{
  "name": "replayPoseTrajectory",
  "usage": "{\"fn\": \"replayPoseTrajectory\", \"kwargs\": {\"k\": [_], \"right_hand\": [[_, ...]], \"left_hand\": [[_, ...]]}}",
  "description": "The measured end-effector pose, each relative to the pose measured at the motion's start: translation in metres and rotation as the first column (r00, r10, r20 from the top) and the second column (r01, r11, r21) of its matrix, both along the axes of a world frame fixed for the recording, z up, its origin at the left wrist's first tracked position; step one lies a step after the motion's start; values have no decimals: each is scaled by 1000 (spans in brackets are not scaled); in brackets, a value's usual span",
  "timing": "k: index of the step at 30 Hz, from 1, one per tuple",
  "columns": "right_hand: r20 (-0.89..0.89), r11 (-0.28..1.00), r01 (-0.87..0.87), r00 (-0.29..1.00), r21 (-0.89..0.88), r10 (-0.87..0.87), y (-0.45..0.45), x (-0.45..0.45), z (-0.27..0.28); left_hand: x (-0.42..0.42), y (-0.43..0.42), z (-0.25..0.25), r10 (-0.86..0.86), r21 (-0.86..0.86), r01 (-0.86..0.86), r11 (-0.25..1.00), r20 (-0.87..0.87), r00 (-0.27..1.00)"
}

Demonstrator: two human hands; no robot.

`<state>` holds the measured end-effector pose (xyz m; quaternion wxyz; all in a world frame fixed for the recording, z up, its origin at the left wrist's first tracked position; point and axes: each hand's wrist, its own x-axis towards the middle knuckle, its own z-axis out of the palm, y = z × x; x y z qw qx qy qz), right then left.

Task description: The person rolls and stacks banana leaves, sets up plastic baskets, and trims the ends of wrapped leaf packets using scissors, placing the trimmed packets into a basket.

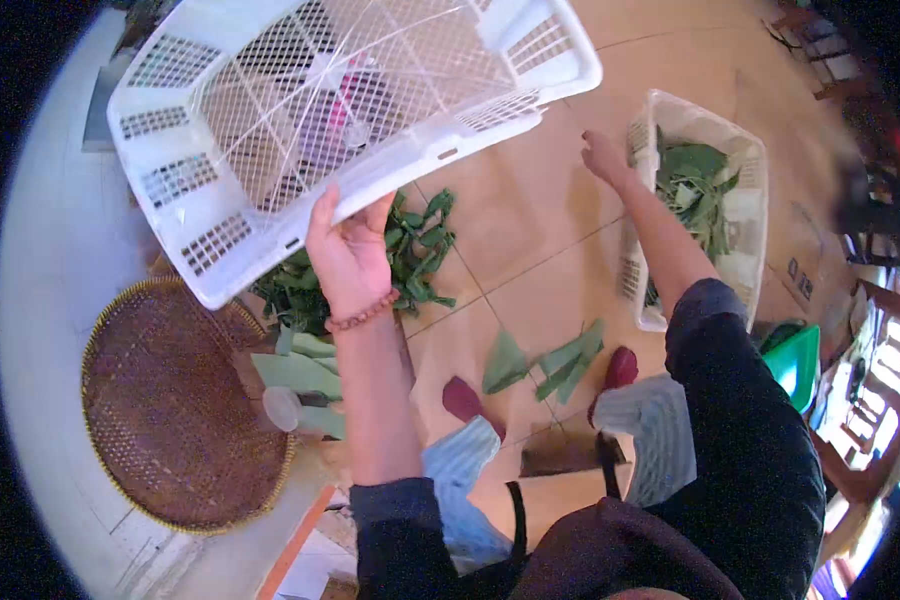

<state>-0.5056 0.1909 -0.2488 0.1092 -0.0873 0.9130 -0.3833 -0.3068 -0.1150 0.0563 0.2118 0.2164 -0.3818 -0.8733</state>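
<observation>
My left hand (352, 262) is closed on the near rim of a white plastic basket (450, 152), thumb on one side of the rim. The basket is tilted and raised above the floor, its mesh bottom showing things behind it. My right hand (604, 162) is held out over the floor with nothing in it, fingers a little apart. It is close to the left side of a second white basket (755, 190), which holds green leaves (692, 170). Beneath the raised basket lies a heap of leafy greens (422, 245), partly hidden by my left hand and the basket.
A round woven basket tray (170, 410) lies at left, next to pale green pieces (295, 372) and a translucent cup (281, 408). Cut leaf pieces (570, 362) lie on the tiled floor (510, 235) by my feet. A green container (795, 365) stands at right.
</observation>
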Motion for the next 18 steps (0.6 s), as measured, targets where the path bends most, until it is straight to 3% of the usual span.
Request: {"fn": "replayPoseTrajectory", "kwargs": {"k": [2, 4, 5, 7, 9, 11, 13, 15, 18], "right_hand": [[-66, 997, -15, 998, 77, 20, -19, -30, -15], [-233, 909, -70, 956, 410, 179, -24, -59, -39], [-228, 866, -70, 951, 495, 207, -33, -74, -44], [-211, 751, -59, 943, 657, 258, -41, -97, -6], [-254, 771, -25, 937, 637, 240, -45, -114, 16], [-334, 768, 36, 913, 639, 236, -51, -136, 7], [-452, 746, 143, 862, 650, 228, -49, -171, -16], [-439, 839, -55, 833, 541, 337, -29, -192, -31], [-383, 766, -81, 830, 638, 407, -41, -196, -37]], "left_hand": [[5, -20, -1, -29, -31, 29, 999, -6, 1000], [-11, -44, 10, -16, 0, 16, 1000, 36, 999], [-12, -52, 13, -16, -6, 16, 1000, 24, 1000], [-12, -62, 19, 7, -70, -7, 998, -6, 1000], [-11, -72, 21, 20, -68, -21, 997, -11, 1000], [-8, -84, 23, 9, -67, -9, 998, -10, 1000], [-7, -84, 34, 43, -183, -51, 982, -43, 998], [-6, -85, 40, 27, -183, -37, 982, -57, 998], [-7, -80, 50, 21, -114, -28, 993, -63, 998]]}}
